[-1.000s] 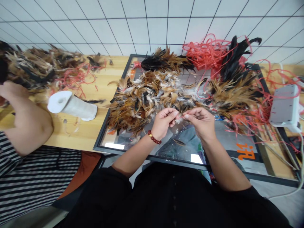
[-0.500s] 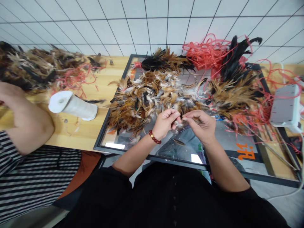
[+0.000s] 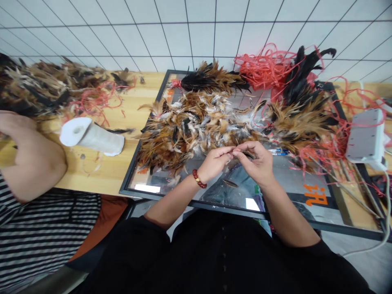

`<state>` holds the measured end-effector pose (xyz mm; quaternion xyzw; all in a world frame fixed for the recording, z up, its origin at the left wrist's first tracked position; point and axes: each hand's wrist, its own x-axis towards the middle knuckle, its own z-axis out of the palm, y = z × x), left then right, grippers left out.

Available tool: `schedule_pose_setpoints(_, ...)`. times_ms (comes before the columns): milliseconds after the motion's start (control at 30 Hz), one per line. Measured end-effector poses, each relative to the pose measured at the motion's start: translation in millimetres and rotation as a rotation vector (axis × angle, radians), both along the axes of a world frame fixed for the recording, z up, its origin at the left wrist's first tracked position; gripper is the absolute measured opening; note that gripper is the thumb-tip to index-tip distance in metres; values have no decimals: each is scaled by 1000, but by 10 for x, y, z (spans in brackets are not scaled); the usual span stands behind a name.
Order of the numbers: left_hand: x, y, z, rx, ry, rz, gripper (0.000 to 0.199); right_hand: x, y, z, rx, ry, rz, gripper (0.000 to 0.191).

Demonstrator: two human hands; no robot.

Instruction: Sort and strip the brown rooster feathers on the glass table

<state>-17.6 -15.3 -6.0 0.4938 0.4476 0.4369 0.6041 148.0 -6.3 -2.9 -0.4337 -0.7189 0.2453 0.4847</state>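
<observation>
- My left hand (image 3: 215, 164) is nearly closed, thumb and index finger pinched together; whatever they grip is too small for me to tell.
- My right hand (image 3: 257, 165) meets it tip to tip, thumb and index finger also pinched, the palm loosely curled; I can't tell what is between them either.
- One bracelet (image 3: 199, 179) of dark red beads circles my left wrist.
- One loose feather (image 3: 230, 183) lies just below my hands, at six o'clock, on the one framed glass panel (image 3: 281, 208).
- One big feather pile (image 3: 183, 130), brown, white and black, spreads over the glass from ten to twelve o'clock, its near edge close by my fingers; too many feathers to count.
- One small blue object (image 3: 278, 152) sits just beyond my right hand, at three o'clock.
- Two darker bunches: a tied bundle (image 3: 214, 79) at about twelve o'clock, and a black-and-brown bunch (image 3: 306, 114) at two.
- One red string tangle (image 3: 263, 67) at one o'clock, between those two; more red strands trail toward three.
- One white spool (image 3: 101, 138) on its side at nine o'clock, on the wooden table (image 3: 134, 102).
- One grey-and-white box (image 3: 364, 136) at three o'clock.
- One co-worker's arm (image 3: 36, 159) at nine, a second feather heap (image 3: 45, 87) at ten.
</observation>
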Motion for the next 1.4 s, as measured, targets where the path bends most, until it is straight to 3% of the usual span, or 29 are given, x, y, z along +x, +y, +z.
schedule_pose_setpoints(133,5,-20,-3,282,298,-52,28,-13,-17,-27,-50,53,10,10)
schedule_pose_setpoints(233,10,-31,-27,371,392,-58,33,-15,-27,-29,-67,79,46,12)
schedule_pose_setpoints(400,5,-36,-87,268,262,40,39,23,26,34,27,109,45,9)
schedule_pose_setpoints(533,-2,-19,-132,91,83,111,42,37,80,48,142,-56,6,7)
schedule_pose_setpoints(633,2,-17,-135,62,17,112,41,16,80,6,160,-180,8,10)
schedule_pose_setpoints(800,13,-40,-108,104,95,101,41,-17,61,-51,148,-239,4,11)
schedule_pose_setpoints(1100,6,-71,-99,495,438,64,48,-64,41,-20,-22,-15,39,9)
schedule_pose_setpoints(1267,11,-78,-72,510,408,37,48,-68,45,-20,11,-140,37,9)
schedule_pose_setpoints(1400,36,-70,-54,368,243,104,42,-70,45,-31,40,-201,28,8)
